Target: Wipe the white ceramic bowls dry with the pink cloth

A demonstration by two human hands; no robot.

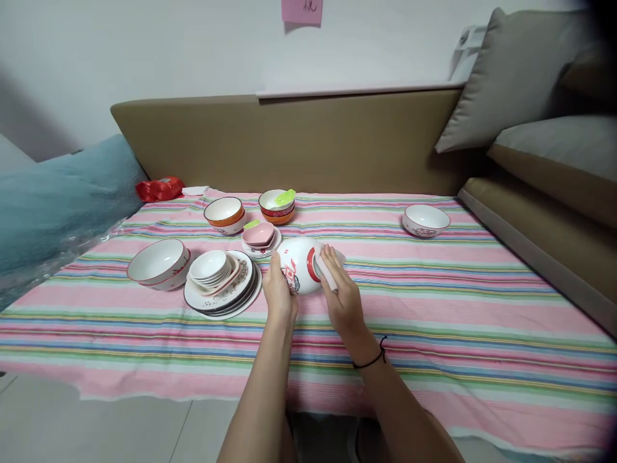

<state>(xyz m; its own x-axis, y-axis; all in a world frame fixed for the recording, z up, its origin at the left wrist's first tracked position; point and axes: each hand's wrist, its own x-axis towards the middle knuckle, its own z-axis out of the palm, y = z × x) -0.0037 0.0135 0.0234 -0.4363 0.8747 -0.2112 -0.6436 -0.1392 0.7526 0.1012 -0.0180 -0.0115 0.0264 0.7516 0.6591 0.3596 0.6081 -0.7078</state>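
A white bowl (302, 252) with a red foot ring and a red printed figure is tipped on its side above the striped cloth, its base turned to the right. My left hand (279, 289) grips it by the rim at the left. Against the base my right hand (343, 292) presses a folded white cloth or tissue (326, 270), fingers laid over it. Just left of the bowl stand small plates with a pink dish (258, 235) on top. Further left is a stack of dark-rimmed plates (193, 297) carrying small white bowls (209, 265).
A large white bowl (159, 262) sits at the left, with stacked bowls (224, 212) and orange-red bowls (277, 211) behind. Another white bowl (426, 222) stands alone at the right. A red packet (160, 189) lies near the blue cushion (62, 193). Beige cushions (520, 71) rise at the right.
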